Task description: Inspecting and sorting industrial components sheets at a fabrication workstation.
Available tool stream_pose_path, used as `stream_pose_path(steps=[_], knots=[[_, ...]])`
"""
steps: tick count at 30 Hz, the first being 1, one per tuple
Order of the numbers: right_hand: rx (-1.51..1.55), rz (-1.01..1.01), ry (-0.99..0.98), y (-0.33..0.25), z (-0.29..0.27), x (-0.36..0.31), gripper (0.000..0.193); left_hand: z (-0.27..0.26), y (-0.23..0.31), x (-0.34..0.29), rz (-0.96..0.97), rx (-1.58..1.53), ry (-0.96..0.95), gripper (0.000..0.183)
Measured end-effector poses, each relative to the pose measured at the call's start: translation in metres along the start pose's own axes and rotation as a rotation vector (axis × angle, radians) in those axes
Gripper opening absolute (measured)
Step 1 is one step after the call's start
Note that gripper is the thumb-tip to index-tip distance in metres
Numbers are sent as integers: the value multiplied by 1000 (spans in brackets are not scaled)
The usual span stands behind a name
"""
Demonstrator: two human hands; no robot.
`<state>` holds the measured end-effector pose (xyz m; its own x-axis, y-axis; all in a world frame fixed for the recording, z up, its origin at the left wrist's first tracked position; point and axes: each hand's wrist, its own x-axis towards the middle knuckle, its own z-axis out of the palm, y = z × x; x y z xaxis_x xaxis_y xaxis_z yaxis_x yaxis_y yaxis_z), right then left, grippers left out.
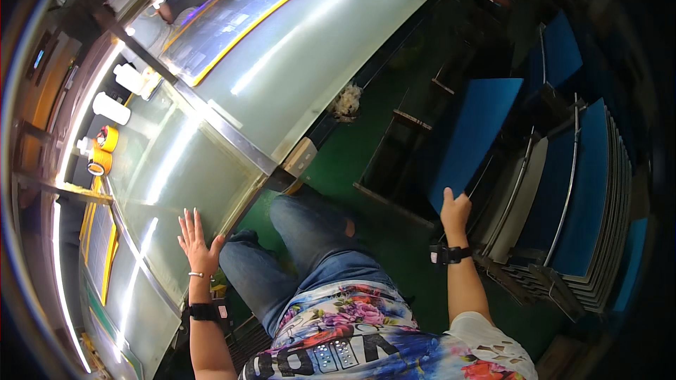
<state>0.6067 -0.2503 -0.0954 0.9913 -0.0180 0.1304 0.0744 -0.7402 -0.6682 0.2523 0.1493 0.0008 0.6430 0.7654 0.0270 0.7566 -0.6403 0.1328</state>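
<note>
My left hand point(199, 243) lies open, its fingers spread at the near edge of a glass-topped light table point(204, 169). Nothing is in it. Out to the right, my right hand point(455, 210) is closed at the lower end of a flat blue panel point(479, 127), thumb against its face; what lies behind the curled fingers is hidden. This panel leans among dark racks. Right of it, a metal rack holds a row of similar blue panels point(584, 197) and a pale panel point(517, 200).
Along the table's far left side stand a white cup point(111, 108), a white bottle point(129, 79) and yellow tape rolls point(100, 162). A dark sheet with yellow edging point(239, 21) lies farther up. A socket box point(301, 157) sits at the table edge. Another person point(148, 28) is beyond.
</note>
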Motion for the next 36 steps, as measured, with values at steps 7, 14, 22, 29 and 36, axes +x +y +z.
stream_pose_path(steps=[7, 14, 22, 29, 36], knots=[[-150, 125, -186, 23, 67, -12, 31, -4, -3, 0, -29, 24, -64, 81], [-201, 159, -235, 62, 122, -28, 39, -6, 6, 7, -10, 30, -80, 83], [-236, 140, -312, 55, 128, -8, 40, -5, -3, 3, 5, 42, -71, 84], [-279, 141, -338, 47, 133, -1, 40, -6, 0, 3, 5, 30, -79, 84], [-244, 193, -341, 39, 127, 7, 39, -7, 2, 5, -6, 19, -79, 84]])
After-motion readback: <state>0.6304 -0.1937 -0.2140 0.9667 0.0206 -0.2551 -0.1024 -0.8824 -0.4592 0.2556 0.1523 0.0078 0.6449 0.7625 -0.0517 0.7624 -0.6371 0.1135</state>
